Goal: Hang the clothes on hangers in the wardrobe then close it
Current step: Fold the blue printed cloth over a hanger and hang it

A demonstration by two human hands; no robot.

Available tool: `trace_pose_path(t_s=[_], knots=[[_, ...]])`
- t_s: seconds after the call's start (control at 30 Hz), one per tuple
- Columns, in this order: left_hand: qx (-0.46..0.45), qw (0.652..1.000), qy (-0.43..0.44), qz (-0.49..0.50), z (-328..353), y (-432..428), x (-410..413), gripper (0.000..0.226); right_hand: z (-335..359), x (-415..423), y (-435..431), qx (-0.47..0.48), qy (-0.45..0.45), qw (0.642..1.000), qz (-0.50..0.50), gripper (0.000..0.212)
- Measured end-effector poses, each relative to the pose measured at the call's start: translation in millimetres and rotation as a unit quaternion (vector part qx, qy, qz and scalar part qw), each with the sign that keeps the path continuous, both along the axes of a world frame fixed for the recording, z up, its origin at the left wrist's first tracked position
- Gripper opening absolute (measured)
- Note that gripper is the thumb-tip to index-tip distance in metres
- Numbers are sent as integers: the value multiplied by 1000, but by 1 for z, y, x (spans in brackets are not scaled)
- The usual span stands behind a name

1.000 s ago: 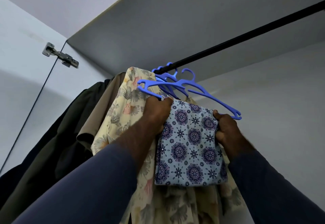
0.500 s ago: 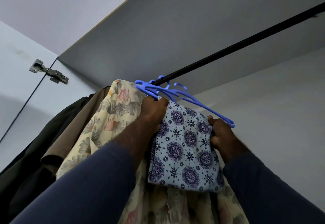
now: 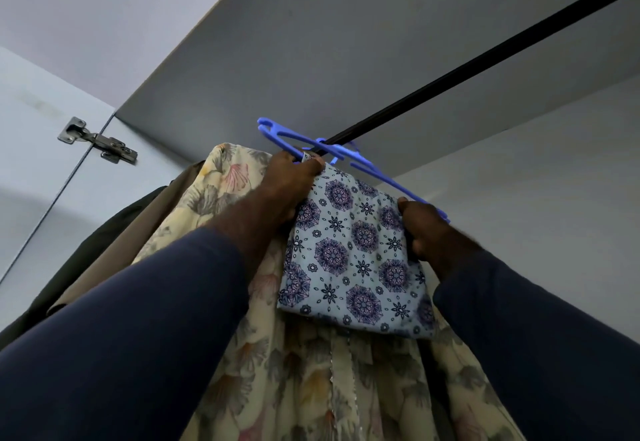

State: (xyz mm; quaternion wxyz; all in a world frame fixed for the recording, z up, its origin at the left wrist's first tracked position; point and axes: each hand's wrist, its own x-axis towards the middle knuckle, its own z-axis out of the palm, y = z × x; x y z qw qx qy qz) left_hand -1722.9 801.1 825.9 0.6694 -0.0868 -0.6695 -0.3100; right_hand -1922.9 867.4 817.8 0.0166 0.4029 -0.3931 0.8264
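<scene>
Both arms reach up into the open wardrobe, in dark blue sleeves [image 3: 145, 336]. The left hand [image 3: 291, 181] is curled round the left part of a blue plastic hanger [image 3: 363, 165], and its fingers also pinch the top corner of a folded cloth with a blue mandala print [image 3: 353, 257]. The cloth hangs from the hanger between the two hands, with its upper edge just under the hanger's bar and its lower edge falling free in front of the forearms. The right hand [image 3: 426, 229] grips the cloth's right edge with bent fingers. Its thumb points up beside the right tip of the hanger, which sticks out just past the knuckles.

The hanger is tilted, left end high and right end low, directly under the black rail [image 3: 485, 56] that runs diagonally below the wardrobe's grey top panel [image 3: 346, 42]. The hook seems to meet the rail just above the left hand, but the angle is too steep to tell whether it is fully over it.

A cream floral garment [image 3: 311, 388] hangs behind and below the cloth, touching it, and spreads down between the arms. Left of it hang a tan garment [image 3: 166, 212] and a dark olive jacket [image 3: 114, 233], packed close together. Further left, a metal hinge [image 3: 100, 144] joins the pale door [image 3: 34, 163] to the wardrobe's side.
</scene>
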Motion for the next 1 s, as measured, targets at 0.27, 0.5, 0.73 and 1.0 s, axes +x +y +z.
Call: trace_pose_path(t_s=[0.27,0.5,0.73,1.0], knots=[[-27,998,27,47,-5,-11,5,7,-9,-7,-15,50,70,994,-66,42],[-78,988,38,128,-20,-18,5,15,-21,-6,-31,46,78,995,-45,54],[-95,984,45,142,-29,-23,8,11,-34,-4,-32,34,87,994,-54,52],[-114,985,32,126,-26,-11,5,13,-30,-5,-22,19,73,995,-72,57]])
